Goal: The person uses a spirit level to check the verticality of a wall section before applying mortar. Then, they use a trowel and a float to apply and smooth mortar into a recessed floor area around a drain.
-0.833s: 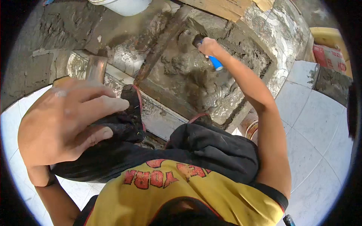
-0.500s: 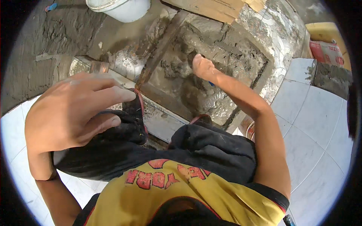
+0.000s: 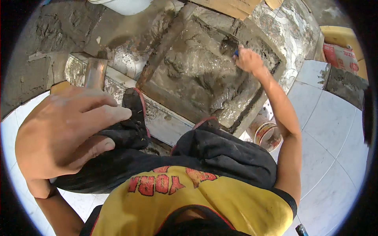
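Observation:
My right hand (image 3: 250, 61) is closed around the blue handle of a trowel (image 3: 236, 52), whose blade is mostly hidden in wet grey mortar (image 3: 197, 65). The mortar lies heaped and glossy inside a shallow square trough (image 3: 167, 103) in front of my feet. A dark hollow shows in it beside the trowel. Over my left knee hangs my left hand (image 3: 71, 131), fingers loosely bent, thumb apart from the forefinger and nothing visible in it. Pale dried mortar dusts its fingertips.
A white bucket (image 3: 126, 6) stands at the far left, and cardboard (image 3: 232, 7) lies beyond the trough. Near my right elbow sits a small mortar-stained pail (image 3: 269, 135). White tiles (image 3: 327, 129) cover the right side; a red-and-white bag (image 3: 339, 57) lies at the far right.
My right hand has swept with the trowel to the right and slightly away from me through the mortar. The mortar's surface looks smoother on the left. My left hand keeps its pose.

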### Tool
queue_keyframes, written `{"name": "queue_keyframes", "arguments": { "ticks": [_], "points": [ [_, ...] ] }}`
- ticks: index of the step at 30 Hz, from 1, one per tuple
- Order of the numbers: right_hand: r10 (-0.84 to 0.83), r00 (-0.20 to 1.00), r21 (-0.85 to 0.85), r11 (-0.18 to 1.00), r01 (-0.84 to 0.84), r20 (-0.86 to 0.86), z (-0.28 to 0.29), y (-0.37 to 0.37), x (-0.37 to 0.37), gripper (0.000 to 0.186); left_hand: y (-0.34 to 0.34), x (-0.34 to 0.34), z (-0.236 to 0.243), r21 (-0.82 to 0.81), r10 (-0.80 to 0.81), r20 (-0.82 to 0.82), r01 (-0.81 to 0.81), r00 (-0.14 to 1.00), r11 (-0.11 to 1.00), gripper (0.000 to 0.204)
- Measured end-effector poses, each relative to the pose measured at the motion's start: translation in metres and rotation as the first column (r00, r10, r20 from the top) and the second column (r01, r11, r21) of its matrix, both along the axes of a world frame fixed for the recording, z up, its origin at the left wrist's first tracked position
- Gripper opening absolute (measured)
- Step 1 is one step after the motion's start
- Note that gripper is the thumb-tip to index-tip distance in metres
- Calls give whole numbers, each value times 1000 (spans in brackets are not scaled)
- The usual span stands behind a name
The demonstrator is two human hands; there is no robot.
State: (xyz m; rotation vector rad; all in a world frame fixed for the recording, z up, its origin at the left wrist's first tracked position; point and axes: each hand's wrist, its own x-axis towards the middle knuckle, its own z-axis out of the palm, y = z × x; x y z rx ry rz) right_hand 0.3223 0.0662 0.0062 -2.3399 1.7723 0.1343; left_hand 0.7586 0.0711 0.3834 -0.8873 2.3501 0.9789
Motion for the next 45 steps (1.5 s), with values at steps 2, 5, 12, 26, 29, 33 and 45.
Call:
{"name": "queue_keyframes", "arguments": {
  "ticks": [2,5,12,26,29,33,45],
  "points": [
    [-46,999,104,993,47,-8,13,-17,6,42,-3,0,-1,-18,34,-19,-34,999,999,47],
    [-62,998,213,975,59,10,23,-41,21,40,-5,-3,-9,-10,59,-50,-60,997,998,47],
    [319,754,-447,649,-615,-575,-69,-23,3,34,-10,-38,-7,-81,17,99,-9,995,997,48],
    [147,980,-104,986,-134,137,-107,-6,29,31,-10,-67,1,-237,-103,-16,96,995,967,49],
    [213,976,-65,976,-209,51,-84,44,31,38,-3,-55,4,-347,-93,-37,74,995,935,48],
    [-168,975,299,947,118,145,-41,78,37,41,-6,-39,8,-276,10,87,15,996,961,49],
    [-422,878,328,882,339,228,-7,35,54,50,13,-11,0,-412,-50,-121,-4,991,911,54]
  ]
}}
